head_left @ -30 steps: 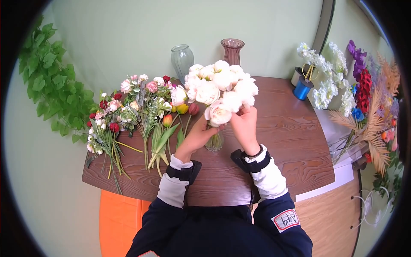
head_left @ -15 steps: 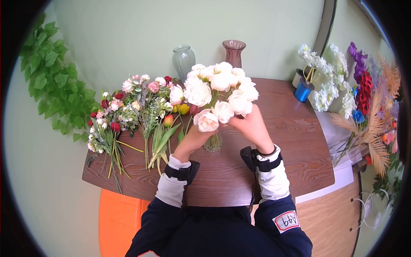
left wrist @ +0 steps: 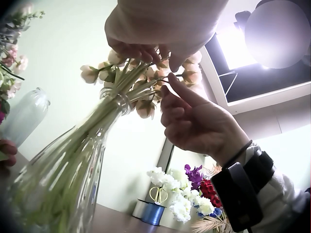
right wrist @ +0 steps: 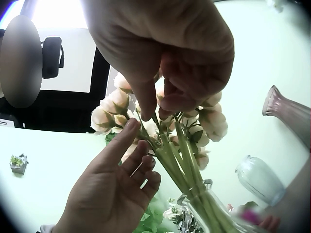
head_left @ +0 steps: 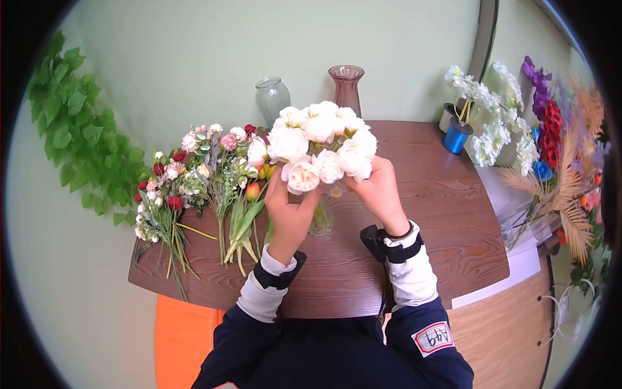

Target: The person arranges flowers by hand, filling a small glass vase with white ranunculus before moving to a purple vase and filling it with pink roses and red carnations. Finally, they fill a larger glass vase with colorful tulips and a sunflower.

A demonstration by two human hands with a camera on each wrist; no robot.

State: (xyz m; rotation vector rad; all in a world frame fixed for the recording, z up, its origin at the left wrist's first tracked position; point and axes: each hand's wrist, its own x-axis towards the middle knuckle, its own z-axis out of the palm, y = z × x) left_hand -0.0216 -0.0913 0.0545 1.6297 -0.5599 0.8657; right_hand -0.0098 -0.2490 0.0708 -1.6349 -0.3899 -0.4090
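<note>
White-pink peonies (head_left: 321, 123) fan out above a clear glass vase (head_left: 321, 222), their green stems (right wrist: 177, 162) gathered in its neck. My left hand (head_left: 288, 217) is at the left front of the blooms; in the right wrist view this hand (right wrist: 114, 187) has its fingers loosely bent and thumb extended beside the stems. On the other side, my right hand (head_left: 382, 194) pinches a thin stem just below the flower heads, as the left wrist view shows this hand (left wrist: 201, 119) with fingertips together there. The blooms hide several fingertips in the head view.
Mixed flowers (head_left: 194, 175) lie on the wooden table (head_left: 440, 220) at left. Behind the peonies stand a clear vase (head_left: 272, 100) and a purple vase (head_left: 346, 91). A blue ribbon spool (head_left: 457, 137) and more flowers (head_left: 551, 136) are at right; leafy vines (head_left: 78, 123) hang left.
My left hand has come up from beneath the blooms to their left front side. The flower heads have spread and shifted slightly left. My right hand has moved lower since the earliest frame.
</note>
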